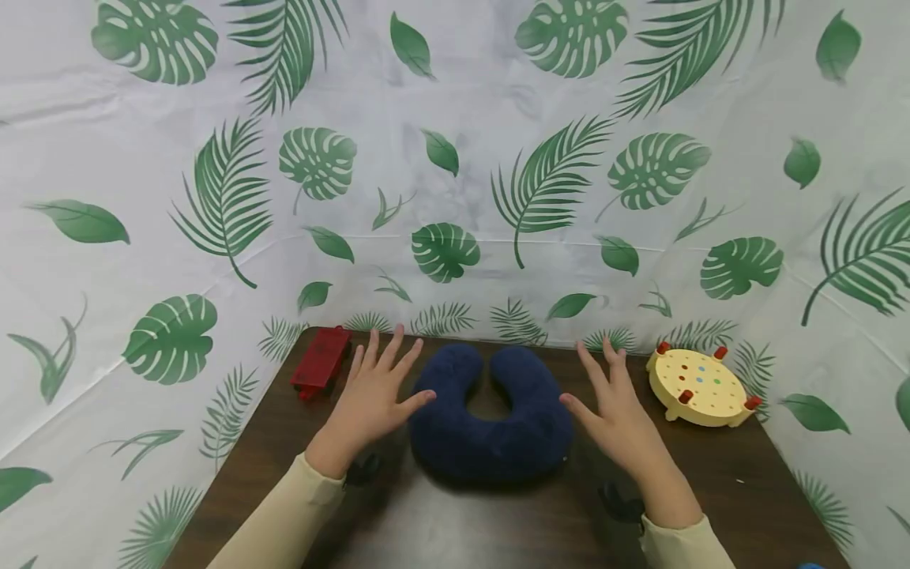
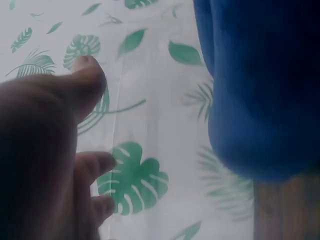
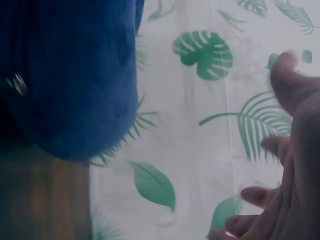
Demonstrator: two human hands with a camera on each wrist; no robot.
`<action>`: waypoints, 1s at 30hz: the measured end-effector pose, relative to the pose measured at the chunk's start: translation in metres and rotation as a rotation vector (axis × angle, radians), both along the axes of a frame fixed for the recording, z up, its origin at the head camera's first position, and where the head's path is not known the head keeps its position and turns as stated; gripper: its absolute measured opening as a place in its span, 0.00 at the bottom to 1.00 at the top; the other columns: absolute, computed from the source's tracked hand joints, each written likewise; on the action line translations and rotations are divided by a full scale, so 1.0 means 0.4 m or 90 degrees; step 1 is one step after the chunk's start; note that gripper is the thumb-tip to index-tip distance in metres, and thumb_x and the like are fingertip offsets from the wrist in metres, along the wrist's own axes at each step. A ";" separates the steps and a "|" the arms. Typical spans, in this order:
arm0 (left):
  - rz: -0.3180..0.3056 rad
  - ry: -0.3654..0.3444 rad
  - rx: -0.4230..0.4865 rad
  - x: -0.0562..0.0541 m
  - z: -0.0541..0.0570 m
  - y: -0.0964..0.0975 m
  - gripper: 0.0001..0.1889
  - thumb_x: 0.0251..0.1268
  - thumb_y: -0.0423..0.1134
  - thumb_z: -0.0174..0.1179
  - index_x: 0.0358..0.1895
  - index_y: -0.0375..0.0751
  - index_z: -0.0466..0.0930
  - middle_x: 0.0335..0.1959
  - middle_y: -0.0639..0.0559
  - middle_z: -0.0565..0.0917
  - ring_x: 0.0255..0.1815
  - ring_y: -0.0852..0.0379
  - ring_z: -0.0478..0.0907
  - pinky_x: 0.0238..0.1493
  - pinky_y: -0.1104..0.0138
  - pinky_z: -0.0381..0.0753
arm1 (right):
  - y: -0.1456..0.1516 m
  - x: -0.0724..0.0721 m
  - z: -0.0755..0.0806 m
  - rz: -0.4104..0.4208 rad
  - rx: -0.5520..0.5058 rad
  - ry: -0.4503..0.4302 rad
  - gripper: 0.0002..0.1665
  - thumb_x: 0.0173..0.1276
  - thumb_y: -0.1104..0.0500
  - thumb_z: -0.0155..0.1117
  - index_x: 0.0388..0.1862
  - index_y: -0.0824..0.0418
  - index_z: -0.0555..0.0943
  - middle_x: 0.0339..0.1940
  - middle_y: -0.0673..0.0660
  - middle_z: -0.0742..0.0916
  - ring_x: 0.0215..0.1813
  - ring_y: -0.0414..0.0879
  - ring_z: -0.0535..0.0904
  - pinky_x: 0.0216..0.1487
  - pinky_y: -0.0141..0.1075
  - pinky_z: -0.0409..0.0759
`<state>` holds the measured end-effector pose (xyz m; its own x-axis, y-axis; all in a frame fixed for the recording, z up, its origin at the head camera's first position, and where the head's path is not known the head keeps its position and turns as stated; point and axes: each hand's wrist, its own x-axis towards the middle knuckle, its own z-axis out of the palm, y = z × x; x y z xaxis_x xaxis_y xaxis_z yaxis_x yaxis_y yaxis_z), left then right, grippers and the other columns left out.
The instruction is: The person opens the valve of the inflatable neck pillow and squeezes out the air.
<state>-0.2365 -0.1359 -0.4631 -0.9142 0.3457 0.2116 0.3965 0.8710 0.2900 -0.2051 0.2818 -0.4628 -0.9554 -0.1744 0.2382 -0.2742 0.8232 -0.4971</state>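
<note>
A dark blue U-shaped neck pillow (image 1: 490, 442) lies on the brown table, its two ends pointing to the back wall. My left hand (image 1: 373, 395) hovers at its left side with the fingers spread, and my right hand (image 1: 617, 411) does the same at its right. Both hold nothing. In the left wrist view the pillow (image 2: 265, 100) stands apart from the left hand (image 2: 55, 130). The right wrist view also has a gap between the pillow (image 3: 75, 80) and the right hand (image 3: 295, 160). A small shiny tag or zip pull (image 3: 19, 84) shows on the pillow's side.
A red box-like object (image 1: 323, 359) lies at the table's back left corner. On the back right sits a round yellow pegboard-like piece (image 1: 700, 387) with red-tipped legs. A leaf-printed white sheet (image 1: 469, 197) hangs behind the table (image 1: 455, 529). A blue thing peeks in at bottom right.
</note>
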 end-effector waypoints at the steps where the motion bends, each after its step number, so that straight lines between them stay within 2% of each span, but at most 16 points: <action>1: -0.011 -0.007 0.000 0.002 -0.002 -0.001 0.48 0.76 0.74 0.55 0.91 0.59 0.52 0.94 0.46 0.42 0.92 0.30 0.29 0.87 0.30 0.38 | -0.001 0.005 -0.007 -0.009 -0.021 -0.015 0.58 0.82 0.36 0.64 0.94 0.39 0.37 0.94 0.65 0.41 0.91 0.77 0.37 0.76 0.81 0.55; 5: -0.060 -0.033 0.018 0.009 -0.002 -0.007 0.46 0.77 0.71 0.57 0.90 0.58 0.55 0.93 0.46 0.45 0.92 0.29 0.32 0.86 0.30 0.40 | -0.007 0.025 -0.036 -0.060 -0.120 -0.060 0.63 0.82 0.33 0.61 0.93 0.51 0.32 0.91 0.72 0.50 0.88 0.75 0.54 0.77 0.75 0.64; 10: -0.149 -0.074 0.037 0.012 -0.016 -0.006 0.47 0.75 0.64 0.66 0.90 0.56 0.57 0.93 0.45 0.47 0.92 0.27 0.36 0.85 0.29 0.46 | -0.013 0.052 -0.079 -0.113 -0.262 -0.106 0.57 0.85 0.37 0.59 0.91 0.63 0.41 0.84 0.74 0.64 0.82 0.72 0.67 0.74 0.66 0.75; 13: -0.185 -0.117 0.051 0.013 -0.030 0.005 0.48 0.73 0.60 0.70 0.89 0.55 0.57 0.93 0.45 0.47 0.92 0.27 0.35 0.84 0.28 0.47 | -0.017 0.066 -0.101 -0.125 -0.301 -0.121 0.51 0.86 0.42 0.59 0.89 0.64 0.46 0.81 0.72 0.68 0.77 0.69 0.74 0.68 0.54 0.82; 16: -0.163 -0.150 0.069 0.014 -0.039 0.023 0.45 0.74 0.60 0.69 0.88 0.57 0.61 0.93 0.46 0.48 0.92 0.26 0.35 0.85 0.28 0.46 | -0.020 0.068 -0.116 -0.118 -0.323 -0.134 0.48 0.86 0.46 0.61 0.87 0.65 0.48 0.80 0.71 0.68 0.75 0.68 0.76 0.64 0.43 0.82; 19: -0.123 -0.178 0.065 0.018 -0.049 0.039 0.42 0.75 0.62 0.67 0.87 0.59 0.64 0.93 0.46 0.50 0.91 0.24 0.35 0.85 0.28 0.46 | -0.022 0.066 -0.141 -0.106 -0.355 -0.185 0.48 0.87 0.48 0.61 0.86 0.67 0.47 0.79 0.73 0.64 0.75 0.69 0.74 0.61 0.42 0.85; 21: -0.114 -0.202 0.062 0.025 -0.058 0.046 0.40 0.75 0.63 0.66 0.86 0.60 0.66 0.93 0.45 0.51 0.91 0.23 0.35 0.85 0.28 0.45 | -0.025 0.064 -0.167 -0.105 -0.382 -0.235 0.48 0.87 0.48 0.61 0.86 0.68 0.46 0.79 0.73 0.64 0.74 0.68 0.74 0.59 0.45 0.87; 25: -0.136 -0.249 0.076 0.038 -0.075 0.054 0.38 0.74 0.62 0.68 0.84 0.60 0.70 0.93 0.45 0.50 0.91 0.25 0.34 0.84 0.27 0.45 | -0.030 0.051 -0.232 -0.073 -0.519 -0.360 0.47 0.88 0.45 0.58 0.86 0.65 0.45 0.79 0.72 0.65 0.72 0.61 0.76 0.61 0.47 0.86; 28: -0.161 -0.237 0.094 0.034 -0.088 0.062 0.37 0.74 0.60 0.69 0.82 0.57 0.73 0.93 0.45 0.49 0.92 0.29 0.33 0.84 0.27 0.45 | -0.025 0.035 -0.272 -0.026 -0.634 -0.429 0.44 0.89 0.45 0.56 0.85 0.61 0.46 0.80 0.69 0.65 0.71 0.54 0.77 0.65 0.48 0.84; 30: -0.185 -0.221 0.106 0.026 -0.097 0.066 0.37 0.74 0.58 0.70 0.82 0.55 0.73 0.93 0.45 0.47 0.93 0.31 0.32 0.85 0.28 0.44 | -0.016 0.028 -0.289 0.000 -0.674 -0.442 0.40 0.89 0.47 0.56 0.84 0.59 0.49 0.78 0.66 0.68 0.71 0.51 0.77 0.67 0.47 0.83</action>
